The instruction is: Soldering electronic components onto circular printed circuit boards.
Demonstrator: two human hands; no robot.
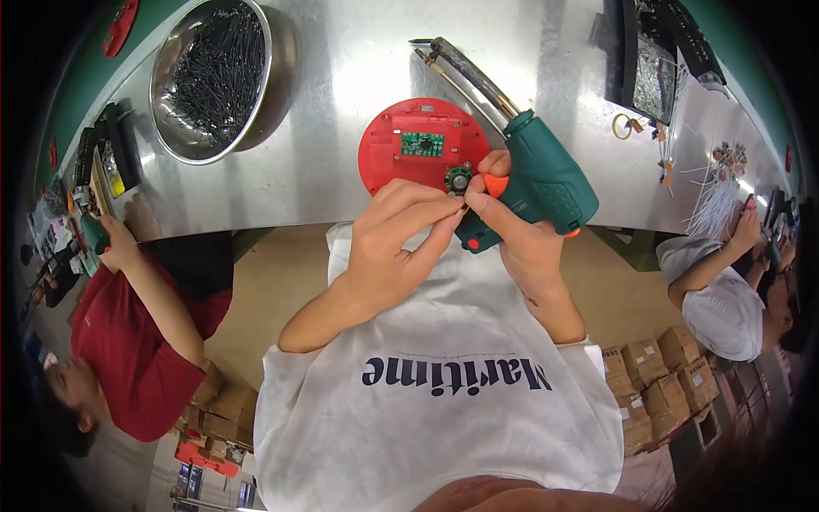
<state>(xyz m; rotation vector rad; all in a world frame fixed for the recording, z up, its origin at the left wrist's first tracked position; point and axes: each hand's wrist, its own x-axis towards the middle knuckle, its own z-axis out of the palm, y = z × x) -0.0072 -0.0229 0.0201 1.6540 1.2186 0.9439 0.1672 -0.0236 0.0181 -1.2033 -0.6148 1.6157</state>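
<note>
My right hand (pixel 529 235) is wrapped around the handle of a green soldering gun (pixel 550 171) with an orange trigger. The gun's long metal tip points away to the upper left, above the tabletop. My left hand (pixel 397 230) is closed in a pinch, its fingertips meeting my right thumb. Something thin and small shows between them, too small to make out. Just beyond the fingertips lies a small round speaker (pixel 458 178), at the near edge of a round red plastic housing (pixel 381 162). A green circuit board (pixel 422 144) sits inside the housing.
On the metal table (pixel 341 51), a steel bowl (pixel 159 107) of black wire leads stands at the far left. A black tray (pixel 627 51), an orange-and-yellow coil (pixel 623 126) and white wires (pixel 711 200) lie right. Co-workers sit on both sides; cardboard boxes (pixel 665 397) are stacked behind.
</note>
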